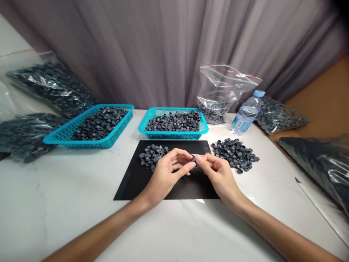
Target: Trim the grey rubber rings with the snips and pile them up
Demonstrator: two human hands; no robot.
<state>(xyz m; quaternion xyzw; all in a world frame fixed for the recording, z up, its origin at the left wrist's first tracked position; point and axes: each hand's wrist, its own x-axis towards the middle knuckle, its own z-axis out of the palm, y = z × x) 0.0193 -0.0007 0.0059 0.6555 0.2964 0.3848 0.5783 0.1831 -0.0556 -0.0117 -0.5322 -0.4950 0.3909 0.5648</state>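
Observation:
Over a black mat [174, 189], my left hand [171, 169] and my right hand [215, 169] meet at the fingertips. My left thumb and fingers pinch a small dark grey plastic ring [193, 159]. The thumb and forefinger of my right hand close on the right side of it; whether they hold a second piece is too small to tell. Left of my left hand, a pile of dark grey rings [150, 156] lies on the mat, partly hidden by that hand. Beyond my right hand, another pile of rings [236, 153] is spread on the white table.
Two turquoise baskets [120, 136] [174, 135] of dark pieces stand at the back. A clear zip bag [215, 105], a water bottle [247, 114] and filled bags [280, 114] are at the right. More filled bags [51, 87] lie left. A long strip [321, 207] lies near the right edge.

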